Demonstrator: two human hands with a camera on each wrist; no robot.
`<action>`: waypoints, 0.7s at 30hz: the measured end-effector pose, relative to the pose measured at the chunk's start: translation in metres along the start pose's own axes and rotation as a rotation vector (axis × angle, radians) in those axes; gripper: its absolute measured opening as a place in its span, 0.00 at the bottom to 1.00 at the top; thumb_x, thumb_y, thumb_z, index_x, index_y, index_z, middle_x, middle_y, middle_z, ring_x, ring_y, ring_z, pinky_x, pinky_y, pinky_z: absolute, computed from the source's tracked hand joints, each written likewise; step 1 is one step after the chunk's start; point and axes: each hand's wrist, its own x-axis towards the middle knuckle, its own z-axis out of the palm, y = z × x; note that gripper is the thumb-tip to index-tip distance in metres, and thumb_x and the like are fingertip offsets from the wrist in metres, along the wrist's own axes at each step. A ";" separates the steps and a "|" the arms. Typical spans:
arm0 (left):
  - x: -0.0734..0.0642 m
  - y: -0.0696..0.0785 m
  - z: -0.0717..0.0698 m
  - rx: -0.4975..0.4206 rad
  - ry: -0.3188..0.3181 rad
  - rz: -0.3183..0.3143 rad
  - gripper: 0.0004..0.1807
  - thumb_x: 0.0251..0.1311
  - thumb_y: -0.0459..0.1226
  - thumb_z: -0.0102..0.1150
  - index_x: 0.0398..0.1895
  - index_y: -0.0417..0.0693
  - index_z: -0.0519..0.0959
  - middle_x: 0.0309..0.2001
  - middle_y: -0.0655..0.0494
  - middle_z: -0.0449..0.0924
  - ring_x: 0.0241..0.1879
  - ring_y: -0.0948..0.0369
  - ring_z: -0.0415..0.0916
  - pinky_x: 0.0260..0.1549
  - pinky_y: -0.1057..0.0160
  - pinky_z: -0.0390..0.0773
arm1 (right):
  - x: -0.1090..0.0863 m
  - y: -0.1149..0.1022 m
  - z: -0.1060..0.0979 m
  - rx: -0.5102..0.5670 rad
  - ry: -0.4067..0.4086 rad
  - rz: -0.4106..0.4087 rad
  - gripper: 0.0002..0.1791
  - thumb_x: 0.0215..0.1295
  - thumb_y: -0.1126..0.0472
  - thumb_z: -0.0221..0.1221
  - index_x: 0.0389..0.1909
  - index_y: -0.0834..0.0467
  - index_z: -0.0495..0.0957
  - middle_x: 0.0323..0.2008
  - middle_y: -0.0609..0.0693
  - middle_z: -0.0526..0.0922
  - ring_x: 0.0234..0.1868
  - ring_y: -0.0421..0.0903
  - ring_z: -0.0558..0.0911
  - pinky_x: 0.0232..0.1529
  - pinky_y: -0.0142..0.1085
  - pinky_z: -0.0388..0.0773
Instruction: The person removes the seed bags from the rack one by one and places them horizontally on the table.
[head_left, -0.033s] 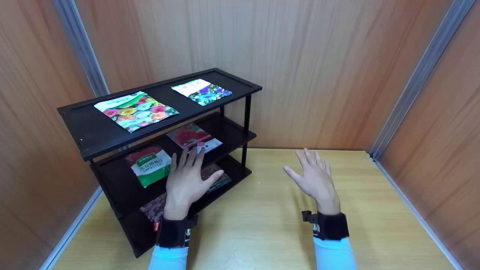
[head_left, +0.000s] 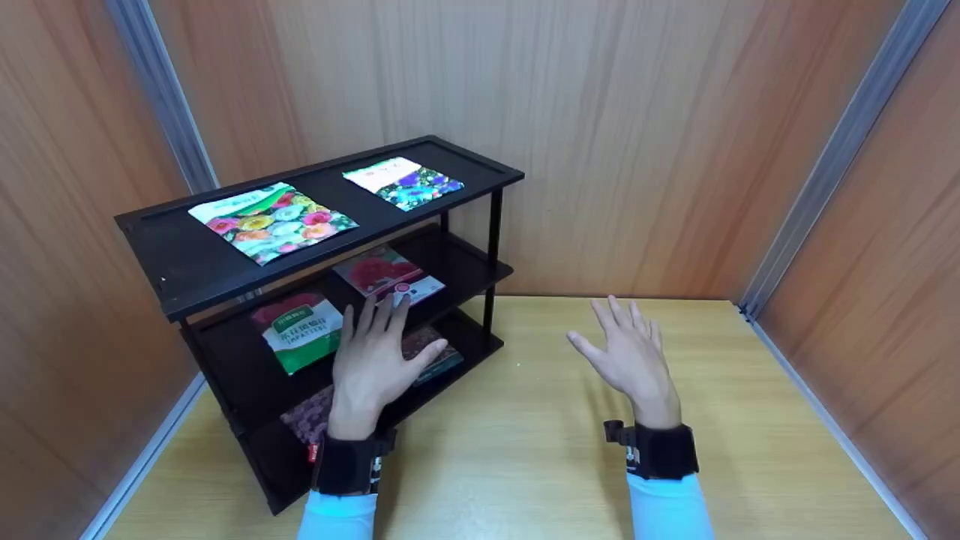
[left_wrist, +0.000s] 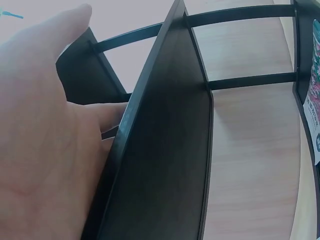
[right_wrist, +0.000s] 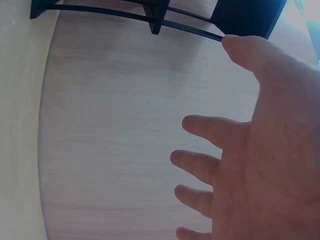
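Observation:
My left hand (head_left: 375, 371) is held palm down with its fingers spread, in front of a three-tier black rack (head_left: 172, 255). In the head view it overlaps the lower shelves and covers part of the seed packets there. Nothing is in its grasp; in the left wrist view the hand (left_wrist: 45, 135) appears beside a shelf edge. My right hand (head_left: 630, 360) hovers over the table to the rack's right, fingers spread and holding nothing. On the top shelf lie a multicoloured flower packet (head_left: 281, 223) and a blue-purple flower packet (head_left: 409, 184).
The middle shelf bears a green-and-white packet (head_left: 304, 334) and a red flower packet (head_left: 379, 271). On the bottom shelf are a purple packet (head_left: 307, 416) and a dark packet (head_left: 439, 364), both partly hidden. Wood-grain walls (head_left: 637, 150) enclose the light wooden table (head_left: 510, 450).

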 end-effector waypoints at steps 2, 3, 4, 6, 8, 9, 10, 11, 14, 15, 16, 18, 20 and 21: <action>0.000 0.000 -0.001 -0.003 0.005 -0.002 0.53 0.59 0.75 0.47 0.78 0.52 0.61 0.77 0.44 0.62 0.80 0.43 0.52 0.79 0.36 0.44 | 0.000 0.000 0.000 -0.002 -0.007 -0.003 0.47 0.68 0.24 0.44 0.81 0.46 0.52 0.82 0.57 0.48 0.82 0.66 0.40 0.76 0.71 0.32; 0.000 0.000 -0.001 -0.004 0.010 -0.004 0.53 0.59 0.75 0.47 0.78 0.51 0.61 0.77 0.43 0.62 0.80 0.43 0.52 0.79 0.36 0.43 | 0.001 0.000 0.000 -0.002 -0.007 -0.004 0.47 0.68 0.24 0.45 0.81 0.46 0.51 0.82 0.57 0.48 0.82 0.66 0.40 0.76 0.71 0.32; 0.001 0.000 -0.002 -0.008 0.018 -0.006 0.53 0.59 0.75 0.47 0.78 0.51 0.61 0.77 0.43 0.62 0.80 0.43 0.52 0.79 0.36 0.43 | 0.002 0.000 0.000 -0.003 -0.008 -0.006 0.47 0.69 0.24 0.45 0.81 0.46 0.51 0.82 0.57 0.48 0.82 0.66 0.40 0.76 0.71 0.32; 0.002 0.001 -0.003 -0.015 0.028 -0.008 0.53 0.59 0.75 0.47 0.78 0.51 0.60 0.78 0.43 0.61 0.80 0.43 0.51 0.79 0.35 0.43 | 0.003 0.000 0.000 -0.002 -0.005 -0.012 0.47 0.69 0.25 0.44 0.81 0.47 0.52 0.82 0.57 0.48 0.82 0.66 0.41 0.76 0.71 0.32; 0.001 0.000 -0.004 -0.021 0.030 -0.014 0.53 0.60 0.75 0.45 0.79 0.52 0.59 0.78 0.43 0.60 0.80 0.43 0.51 0.79 0.35 0.43 | 0.003 0.000 0.003 0.004 -0.004 -0.019 0.47 0.69 0.24 0.44 0.80 0.48 0.53 0.82 0.58 0.48 0.82 0.67 0.42 0.76 0.71 0.32; -0.001 0.000 -0.005 -0.022 0.028 -0.018 0.53 0.60 0.75 0.45 0.79 0.52 0.59 0.78 0.43 0.60 0.80 0.43 0.50 0.79 0.36 0.43 | 0.002 -0.001 0.004 0.008 -0.012 -0.017 0.48 0.68 0.23 0.43 0.80 0.47 0.52 0.82 0.57 0.47 0.82 0.66 0.42 0.77 0.70 0.32; -0.003 0.000 -0.006 -0.022 0.025 -0.022 0.52 0.60 0.75 0.45 0.79 0.52 0.59 0.78 0.44 0.60 0.80 0.43 0.50 0.79 0.35 0.43 | 0.001 -0.001 0.005 0.014 -0.024 -0.018 0.48 0.68 0.23 0.42 0.81 0.48 0.52 0.82 0.57 0.47 0.82 0.66 0.42 0.77 0.70 0.32; -0.006 0.000 -0.007 -0.023 0.024 -0.026 0.52 0.61 0.75 0.45 0.79 0.52 0.59 0.78 0.44 0.60 0.80 0.43 0.50 0.79 0.35 0.43 | 0.000 -0.001 0.006 0.026 -0.036 -0.021 0.49 0.68 0.23 0.41 0.81 0.48 0.51 0.82 0.57 0.46 0.82 0.66 0.41 0.77 0.69 0.33; -0.012 0.002 -0.017 -0.028 0.033 -0.035 0.52 0.62 0.75 0.44 0.79 0.52 0.58 0.78 0.44 0.59 0.80 0.43 0.50 0.79 0.36 0.45 | 0.000 -0.002 0.004 0.089 -0.025 -0.039 0.46 0.71 0.26 0.41 0.81 0.49 0.50 0.82 0.57 0.46 0.83 0.64 0.42 0.78 0.68 0.35; -0.014 0.005 -0.023 -0.032 0.038 -0.038 0.52 0.62 0.75 0.43 0.79 0.52 0.58 0.79 0.44 0.59 0.80 0.43 0.50 0.79 0.36 0.45 | 0.002 -0.003 0.003 0.121 -0.006 -0.051 0.45 0.73 0.28 0.42 0.81 0.50 0.50 0.82 0.57 0.47 0.83 0.63 0.42 0.78 0.67 0.36; -0.015 0.007 -0.029 -0.042 0.047 -0.037 0.52 0.62 0.75 0.42 0.79 0.52 0.58 0.79 0.45 0.58 0.81 0.43 0.50 0.79 0.35 0.45 | 0.005 -0.004 0.000 0.163 0.021 -0.069 0.43 0.75 0.31 0.44 0.81 0.50 0.50 0.82 0.57 0.48 0.83 0.62 0.43 0.79 0.66 0.39; -0.017 0.012 -0.044 -0.076 0.074 -0.027 0.50 0.63 0.74 0.41 0.80 0.53 0.57 0.79 0.46 0.58 0.81 0.44 0.50 0.78 0.35 0.48 | 0.013 -0.008 -0.005 0.267 0.074 -0.098 0.39 0.76 0.38 0.48 0.80 0.50 0.52 0.82 0.56 0.51 0.83 0.60 0.48 0.79 0.64 0.44; -0.023 0.017 -0.061 -0.131 0.138 -0.008 0.47 0.65 0.71 0.44 0.78 0.53 0.61 0.77 0.47 0.63 0.78 0.45 0.57 0.76 0.36 0.55 | 0.023 -0.014 -0.011 0.384 0.096 -0.118 0.36 0.77 0.43 0.51 0.79 0.50 0.55 0.81 0.54 0.54 0.82 0.58 0.52 0.80 0.61 0.49; -0.027 0.018 -0.069 -0.158 0.189 0.003 0.43 0.67 0.68 0.47 0.76 0.53 0.64 0.74 0.48 0.68 0.75 0.46 0.64 0.74 0.37 0.62 | 0.029 -0.017 -0.013 0.453 0.092 -0.124 0.35 0.77 0.45 0.52 0.79 0.50 0.56 0.80 0.54 0.56 0.81 0.58 0.56 0.79 0.59 0.54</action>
